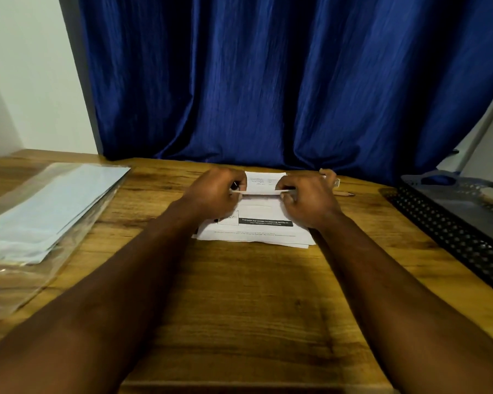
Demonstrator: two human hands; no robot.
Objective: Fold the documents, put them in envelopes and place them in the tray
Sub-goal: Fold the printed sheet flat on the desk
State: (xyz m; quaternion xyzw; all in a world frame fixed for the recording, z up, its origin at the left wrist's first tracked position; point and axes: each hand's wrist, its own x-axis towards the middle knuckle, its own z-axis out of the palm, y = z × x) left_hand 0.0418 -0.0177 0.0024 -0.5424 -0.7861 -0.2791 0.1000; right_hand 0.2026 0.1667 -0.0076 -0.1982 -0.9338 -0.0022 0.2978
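A deep blue curtain point(268, 81) fills most of the upper frame, hanging in folds down to the far edge of the counter. A pale wall point(26, 81) shows in the upper left. The wooden counter point(239, 308) takes the whole lower half, and two bare forearms reach across it from the bottom corners toward the centre.

At the left edge lies a pile of light blue-white envelopes point(54, 206), long and flat, inside a clear plastic wrapper point(17, 280) that spreads out past them toward the lower left. At the right edge sits a dark mesh tray point(453, 243), partly cut off by the frame; what lies in it at the far end is too blurred to tell.

In the centre, just under the hands, a stack of documents point(254, 236) lies flat on the counter, white pages with a black printed band near the closest edge. The top sheet point(265, 183) is lifted off the stack and bent over on itself, with a thin white edge stretched level between the two hands and a printed part standing above it.

The left hand point(211, 194) has its grip pinched on the left end of that edge, fingers curled. The right hand point(310, 203) has its grip pinched on the right end in the same way.

Just right of the right hand a pencil point(344, 193) lies on the counter, and behind that hand a small pale object point(329, 176) is too blurred to name.
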